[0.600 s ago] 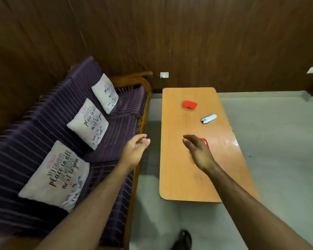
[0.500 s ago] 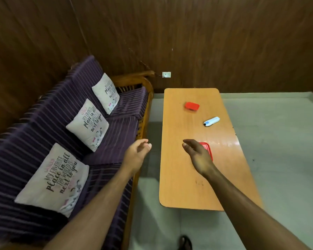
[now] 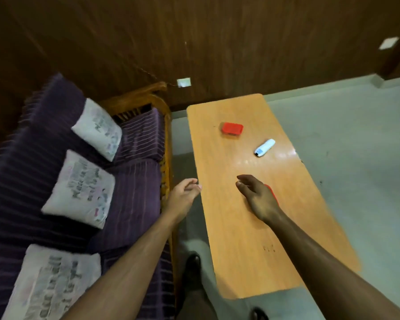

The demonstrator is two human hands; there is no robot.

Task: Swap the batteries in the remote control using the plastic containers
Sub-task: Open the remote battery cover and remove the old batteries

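Note:
A white and light-blue remote control [image 3: 264, 147] lies on the far right part of the long wooden table [image 3: 236, 239]. A red plastic container [image 3: 232, 128] sits farther back, near the table's middle. A second red container [image 3: 273, 193] shows only as a thin edge behind my right hand [image 3: 260, 197], which hovers over the table with relaxed fingers and holds nothing. My left hand [image 3: 185, 196] hangs in the gap between sofa and table, fingers loosely curled and empty.
A purple striped sofa [image 3: 134, 181] with a wooden frame and three white printed cushions runs along the left. Dark wood panelling closes the back. Grey floor [image 3: 356, 158] lies to the right of the table. My shoes [image 3: 193, 262] show below.
The view has tilted and moved closer to the table. Both hands keep nearly the same pose, and my right hand now covers more of the near red container.

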